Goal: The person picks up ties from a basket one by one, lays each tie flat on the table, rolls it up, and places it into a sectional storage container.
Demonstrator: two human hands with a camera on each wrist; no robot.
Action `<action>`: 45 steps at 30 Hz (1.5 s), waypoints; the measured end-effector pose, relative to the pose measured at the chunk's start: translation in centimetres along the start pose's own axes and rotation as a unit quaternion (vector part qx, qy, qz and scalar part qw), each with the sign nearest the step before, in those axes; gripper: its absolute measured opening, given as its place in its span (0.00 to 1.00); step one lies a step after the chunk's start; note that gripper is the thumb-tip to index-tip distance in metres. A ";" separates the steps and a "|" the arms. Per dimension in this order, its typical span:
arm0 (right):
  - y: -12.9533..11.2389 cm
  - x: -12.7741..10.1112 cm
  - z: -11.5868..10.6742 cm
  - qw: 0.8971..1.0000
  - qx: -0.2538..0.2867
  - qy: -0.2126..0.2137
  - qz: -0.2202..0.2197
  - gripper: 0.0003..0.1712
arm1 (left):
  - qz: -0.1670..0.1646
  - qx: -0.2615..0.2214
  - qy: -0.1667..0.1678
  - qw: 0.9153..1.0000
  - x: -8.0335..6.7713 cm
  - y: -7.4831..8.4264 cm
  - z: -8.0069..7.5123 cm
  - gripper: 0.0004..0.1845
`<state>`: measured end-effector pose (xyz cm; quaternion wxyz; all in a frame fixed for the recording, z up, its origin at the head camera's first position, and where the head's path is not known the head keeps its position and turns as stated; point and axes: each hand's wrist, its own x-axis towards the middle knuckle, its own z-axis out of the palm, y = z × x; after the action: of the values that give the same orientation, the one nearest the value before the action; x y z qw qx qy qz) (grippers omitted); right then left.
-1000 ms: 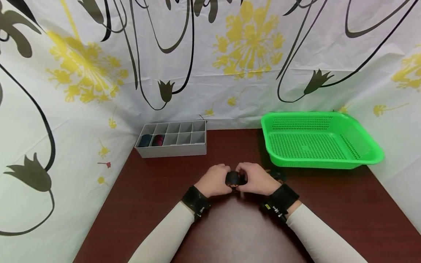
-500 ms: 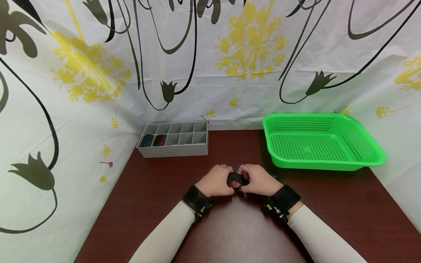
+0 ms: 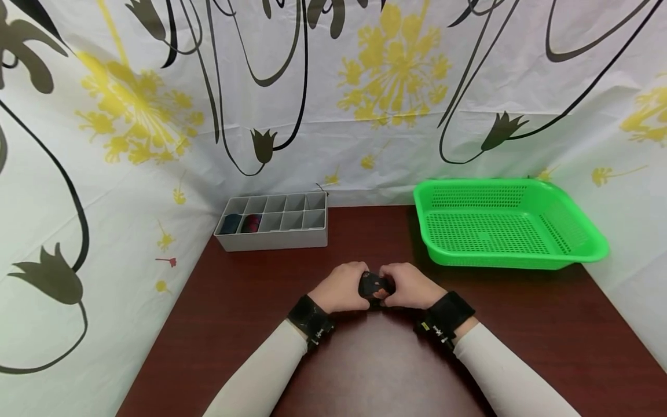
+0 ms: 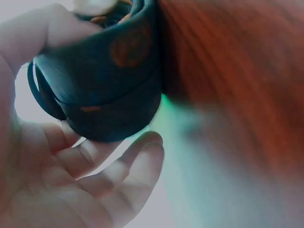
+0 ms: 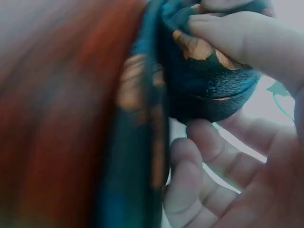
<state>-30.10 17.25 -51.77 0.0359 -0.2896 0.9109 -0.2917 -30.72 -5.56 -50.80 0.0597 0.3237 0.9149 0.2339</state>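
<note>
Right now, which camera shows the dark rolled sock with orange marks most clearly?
The left wrist view: the dark sock fills it, sharp, with orange marks. In the head view it is small between left hand and right hand. The right wrist view is blurred.

Bare table [image 3: 245, 301] flanks both hands; organizer [image 3: 273, 223] and basket [image 3: 508, 226] stand behind.
</note>
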 end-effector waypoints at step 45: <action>-0.5 -0.2 -0.5 1.000 -0.014 -0.008 0.018 0.18 | 0.003 0.053 0.012 0.999 -0.2 0.2 -0.2 0.26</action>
<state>-29.81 17.24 -51.13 0.0446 -0.2761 0.9197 -0.2754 -30.47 -5.64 -50.48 0.0310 0.3267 0.9254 0.1893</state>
